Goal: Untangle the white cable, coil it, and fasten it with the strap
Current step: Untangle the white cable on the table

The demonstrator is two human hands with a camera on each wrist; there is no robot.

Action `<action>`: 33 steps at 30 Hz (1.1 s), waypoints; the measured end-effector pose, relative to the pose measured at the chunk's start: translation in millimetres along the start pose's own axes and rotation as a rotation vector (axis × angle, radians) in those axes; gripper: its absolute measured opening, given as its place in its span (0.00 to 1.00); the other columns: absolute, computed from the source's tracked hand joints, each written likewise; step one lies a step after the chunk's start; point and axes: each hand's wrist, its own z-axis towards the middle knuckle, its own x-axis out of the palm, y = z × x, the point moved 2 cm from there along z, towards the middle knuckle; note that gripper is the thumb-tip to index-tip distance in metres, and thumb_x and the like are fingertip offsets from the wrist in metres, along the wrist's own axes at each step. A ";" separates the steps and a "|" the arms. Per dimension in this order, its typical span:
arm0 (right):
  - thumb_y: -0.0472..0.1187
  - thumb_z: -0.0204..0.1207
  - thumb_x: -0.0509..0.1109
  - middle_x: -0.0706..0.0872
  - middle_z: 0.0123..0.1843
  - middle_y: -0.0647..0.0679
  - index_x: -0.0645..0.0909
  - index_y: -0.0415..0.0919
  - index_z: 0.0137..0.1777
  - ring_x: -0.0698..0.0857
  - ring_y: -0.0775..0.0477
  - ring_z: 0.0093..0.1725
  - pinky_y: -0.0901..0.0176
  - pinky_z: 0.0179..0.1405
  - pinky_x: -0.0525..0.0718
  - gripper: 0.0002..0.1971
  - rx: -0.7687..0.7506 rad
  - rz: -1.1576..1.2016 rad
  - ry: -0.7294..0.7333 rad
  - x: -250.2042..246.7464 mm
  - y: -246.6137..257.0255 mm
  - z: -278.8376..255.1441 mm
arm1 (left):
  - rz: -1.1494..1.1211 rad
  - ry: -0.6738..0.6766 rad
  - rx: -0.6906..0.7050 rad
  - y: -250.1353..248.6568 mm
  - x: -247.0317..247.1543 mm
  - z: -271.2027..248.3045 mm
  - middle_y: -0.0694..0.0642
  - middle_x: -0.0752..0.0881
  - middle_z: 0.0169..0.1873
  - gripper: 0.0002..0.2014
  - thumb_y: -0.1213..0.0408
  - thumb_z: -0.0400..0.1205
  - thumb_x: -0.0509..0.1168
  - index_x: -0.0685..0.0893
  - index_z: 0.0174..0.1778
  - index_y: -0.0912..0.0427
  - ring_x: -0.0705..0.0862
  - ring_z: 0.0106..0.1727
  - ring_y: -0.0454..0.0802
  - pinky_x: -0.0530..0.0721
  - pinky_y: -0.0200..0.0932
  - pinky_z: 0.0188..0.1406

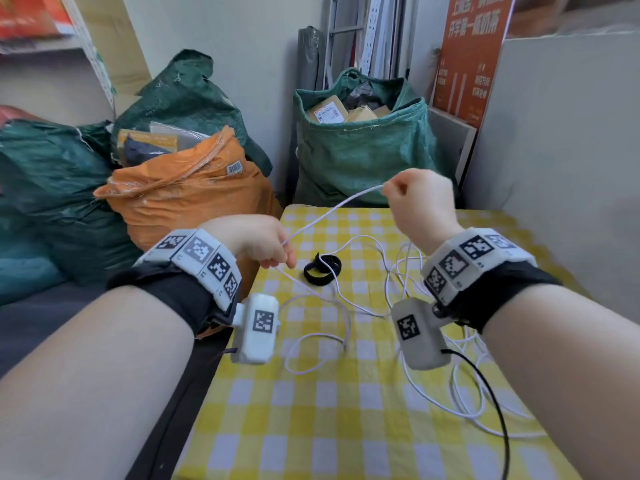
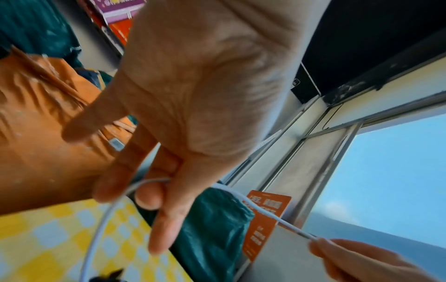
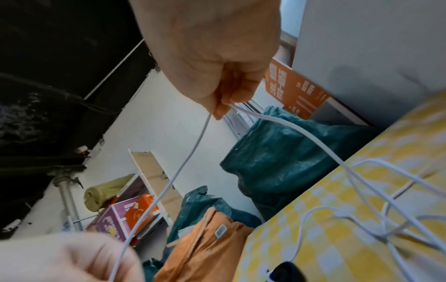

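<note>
Yellow-and-white checked cloth covers the table (image 1: 346, 427), and stuffed green and orange sacks (image 1: 180, 199) crowd the corner behind it. From the head view, the left hand (image 1: 256, 242) and right hand (image 1: 420, 202) each pinch the white cable (image 1: 332, 211), with a nearly straight run of it held in the air between them. Most of the cable lies on the cloth in loose, crossing loops, thickest under the right wrist. The black strap (image 1: 322, 268) lies curled on the cloth near the left hand, with one strand of cable crossing it.

The left wrist view shows the left hand's (image 2: 193, 106) thumb and fingers closed on the cable (image 2: 265, 211), which bends down toward the table on one side and runs off to the right hand's fingertips (image 2: 321, 246) on the other.

In the right wrist view, the right hand (image 3: 217, 57) grips the cable (image 3: 188, 158) between curled fingers and thumb; one strand leads to the left hand (image 3: 72, 257), the other drops into the tangle on the cloth.

The cable looks thin, smooth, light and limp, so it should slide through a loose pinch and bend easily. I judge it best fed along hand over hand from a free end, as hard pulling could tighten the crossings.
</note>
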 end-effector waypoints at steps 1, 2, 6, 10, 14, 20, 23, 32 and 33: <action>0.41 0.81 0.61 0.80 0.34 0.44 0.83 0.37 0.38 0.76 0.42 0.38 0.59 0.37 0.71 0.13 0.043 -0.010 -0.019 -4.6 -6.5 2.5 | 0.002 0.016 -0.004 7.1 2.8 1.5 0.51 0.80 0.28 0.10 0.70 0.82 0.61 0.89 0.45 0.57 0.72 0.22 0.41 0.69 0.29 0.19; 0.41 0.81 0.61 0.80 0.36 0.44 0.85 0.37 0.41 0.75 0.42 0.39 0.61 0.38 0.69 0.13 0.088 -0.025 -0.027 -7.2 -12.9 4.0 | -0.004 0.017 -0.006 13.5 4.9 3.1 0.50 0.81 0.28 0.12 0.67 0.83 0.60 0.89 0.42 0.55 0.73 0.24 0.42 0.70 0.32 0.24; 0.33 0.78 0.60 0.81 0.43 0.39 0.84 0.35 0.45 0.75 0.39 0.41 0.59 0.41 0.72 0.10 0.230 -0.168 0.110 -1.4 -27.1 -0.4 | -0.189 -0.070 -0.006 20.2 5.0 7.7 0.50 0.82 0.25 0.17 0.63 0.87 0.55 0.84 0.35 0.57 0.76 0.29 0.45 0.72 0.33 0.28; 0.34 0.76 0.62 0.79 0.70 0.44 0.76 0.45 0.72 0.79 0.41 0.65 0.55 0.63 0.75 0.24 0.024 -0.061 0.196 6.1 1.1 -10.3 | -0.443 -0.027 0.043 0.5 0.1 6.4 0.49 0.73 0.17 0.17 0.61 0.88 0.51 0.76 0.35 0.59 0.80 0.28 0.51 0.80 0.43 0.35; 0.35 0.76 0.67 0.87 0.61 0.51 0.82 0.46 0.67 0.81 0.62 0.41 0.78 0.46 0.71 0.19 -0.370 0.106 0.363 14.5 46.9 -27.0 | -0.571 0.053 0.122 -26.1 -2.6 -3.0 0.47 0.65 0.15 0.17 0.58 0.88 0.52 0.72 0.34 0.58 0.70 0.21 0.47 0.80 0.44 0.33; 0.42 0.82 0.63 0.85 0.36 0.35 0.84 0.30 0.40 0.88 0.39 0.37 0.50 0.43 0.84 0.16 -0.222 0.109 0.269 9.9 20.1 -13.5 | -0.906 -0.048 0.226 -13.0 -22.1 -12.2 0.46 0.61 0.19 0.17 0.58 0.87 0.55 0.72 0.31 0.56 0.63 0.20 0.43 0.71 0.39 0.30; 0.37 0.79 0.61 0.79 0.31 0.33 0.76 0.29 0.29 0.85 0.31 0.39 0.48 0.39 0.84 0.17 -0.054 -0.004 0.218 13.8 -14.5 -4.3 | -1.067 -0.118 0.232 0.0 -30.3 -10.7 0.45 0.62 0.17 0.19 0.57 0.88 0.53 0.72 0.30 0.54 0.61 0.19 0.41 0.65 0.40 0.31; 0.34 0.77 0.63 0.83 0.57 0.42 0.77 0.41 0.67 0.81 0.40 0.57 0.56 0.47 0.79 0.18 0.057 -0.148 0.306 12.5 -6.2 -6.4 | -1.080 -0.145 0.299 -3.6 -17.8 -3.7 0.48 0.66 0.19 0.15 0.62 0.89 0.50 0.75 0.37 0.57 0.64 0.22 0.44 0.67 0.42 0.33; 0.35 0.76 0.65 0.81 0.65 0.43 0.67 0.46 0.78 0.81 0.46 0.55 0.56 0.52 0.79 0.30 -0.027 -0.014 0.287 10.3 4.2 -10.1 | -1.056 -0.118 0.306 -6.9 -14.7 -3.7 0.48 0.66 0.19 0.15 0.62 0.89 0.50 0.74 0.38 0.57 0.64 0.22 0.44 0.67 0.42 0.33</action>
